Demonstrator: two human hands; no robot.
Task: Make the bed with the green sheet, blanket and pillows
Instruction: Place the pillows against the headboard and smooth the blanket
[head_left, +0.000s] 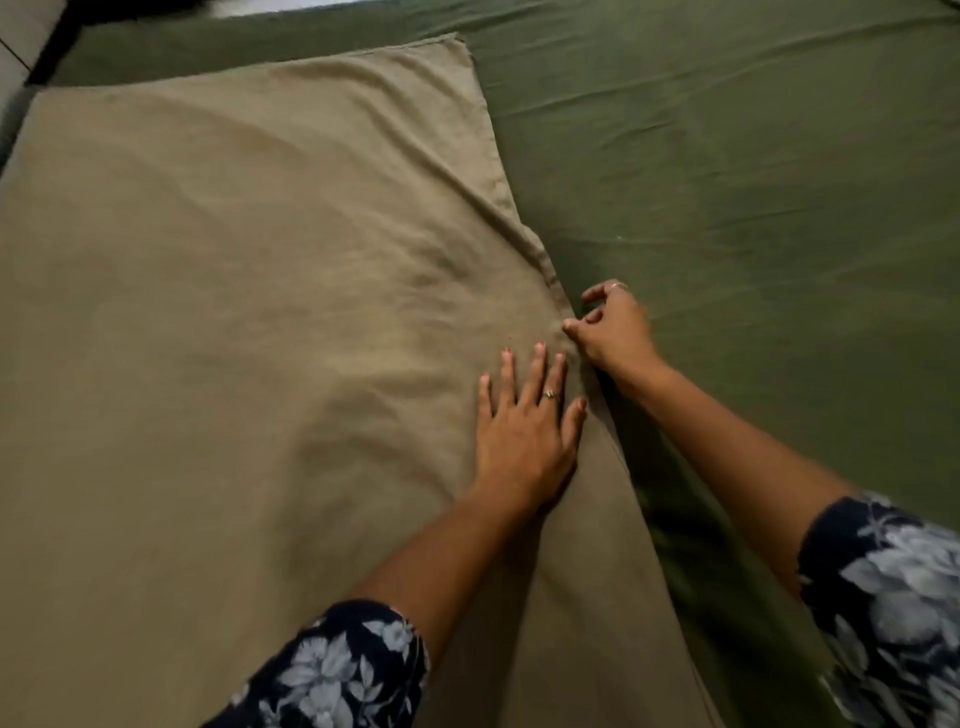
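Note:
A large olive-tan pillow (249, 291) lies on the dark green sheet (753, 182), filling the left half of the head view. My left hand (524, 426) lies flat on the pillow near its right edge, fingers straight and spread. My right hand (610, 327) sits at that same edge, just beyond the left fingertips, with fingers curled and thumb and forefinger pinching the pillowcase hem. The green sheet covers the mattress to the right and behind, with light wrinkles. No blanket is in view.
A strip of pale floor or wall (21, 47) shows at the top left corner, beside the dark edge of the bed (57, 57). Flowered dark sleeves cover both upper arms at the bottom.

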